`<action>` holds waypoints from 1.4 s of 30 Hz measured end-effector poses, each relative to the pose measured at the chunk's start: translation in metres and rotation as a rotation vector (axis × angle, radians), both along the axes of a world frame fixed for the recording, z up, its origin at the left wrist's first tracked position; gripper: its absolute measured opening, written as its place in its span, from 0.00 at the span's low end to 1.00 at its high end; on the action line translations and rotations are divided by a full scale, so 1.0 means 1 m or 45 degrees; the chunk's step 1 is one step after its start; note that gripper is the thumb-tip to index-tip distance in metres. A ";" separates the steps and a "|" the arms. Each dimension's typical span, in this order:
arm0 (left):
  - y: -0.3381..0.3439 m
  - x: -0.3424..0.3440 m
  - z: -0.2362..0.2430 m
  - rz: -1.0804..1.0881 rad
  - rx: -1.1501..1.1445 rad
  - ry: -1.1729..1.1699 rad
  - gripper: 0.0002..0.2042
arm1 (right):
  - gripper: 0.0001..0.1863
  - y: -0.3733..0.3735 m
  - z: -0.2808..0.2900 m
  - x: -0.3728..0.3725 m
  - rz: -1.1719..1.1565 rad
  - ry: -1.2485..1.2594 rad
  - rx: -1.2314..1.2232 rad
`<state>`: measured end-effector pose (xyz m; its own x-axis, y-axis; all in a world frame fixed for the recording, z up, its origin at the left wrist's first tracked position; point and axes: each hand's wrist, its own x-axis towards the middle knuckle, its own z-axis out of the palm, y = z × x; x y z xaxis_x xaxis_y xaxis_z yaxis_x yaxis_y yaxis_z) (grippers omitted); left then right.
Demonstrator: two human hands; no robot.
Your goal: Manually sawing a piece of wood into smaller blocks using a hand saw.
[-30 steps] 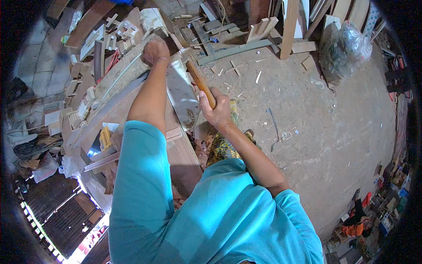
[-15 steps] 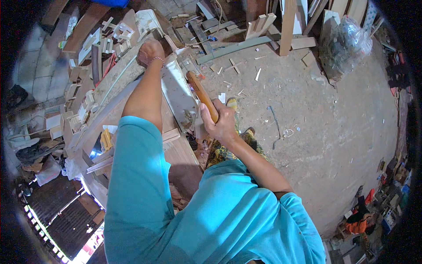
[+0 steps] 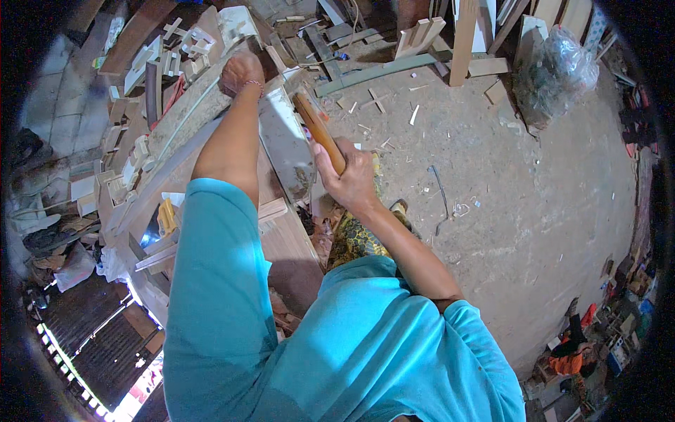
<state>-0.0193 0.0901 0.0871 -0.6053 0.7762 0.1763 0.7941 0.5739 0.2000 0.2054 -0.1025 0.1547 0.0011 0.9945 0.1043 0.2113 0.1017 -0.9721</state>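
Observation:
My right hand (image 3: 349, 176) is closed around a rounded, orange-brown wooden handle (image 3: 320, 132). Its far end points up and left, over the edge of a pale, worn work surface (image 3: 281, 137). What the handle belongs to, if anything, I cannot make out. Farther left, my left hand (image 3: 242, 72) is curled down at the far end of the bench, beside a rough, dusty beam (image 3: 184, 121). Only the back of this hand shows, with a thin bracelet at the wrist; whatever lies under its fingers is hidden.
Many small pale wooden pieces (image 3: 198, 48) are heaped left of the bench. A yellow tool (image 3: 166, 217) lies near my left sleeve. Boards (image 3: 463, 49) lean at the back, beside a clear plastic bag (image 3: 555, 77). Sticks and scraps litter the concrete floor (image 3: 520, 232).
My right hand and the wooden handle have moved a little forward and left. The left hand stays at nearly the same place on the bench.

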 end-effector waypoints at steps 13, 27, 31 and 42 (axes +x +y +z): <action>-0.003 0.011 0.005 -0.027 -0.010 0.114 0.15 | 0.13 0.006 0.009 -0.012 -0.065 -0.032 -0.006; -0.006 0.025 0.025 -0.020 -0.040 0.043 0.16 | 0.16 0.021 0.020 -0.012 -0.056 -0.204 0.053; -0.005 0.010 0.012 -0.008 -0.055 0.141 0.15 | 0.15 0.025 0.028 -0.006 0.096 -0.227 -0.171; -0.009 0.014 0.013 -0.048 -0.015 0.095 0.13 | 0.15 -0.014 0.021 0.005 -0.062 -0.142 -0.040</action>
<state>-0.0058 0.0816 0.0996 -0.5610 0.8007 0.2101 0.8278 0.5451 0.1328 0.2109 -0.1162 0.1758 0.0398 0.9963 0.0755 0.3223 0.0588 -0.9448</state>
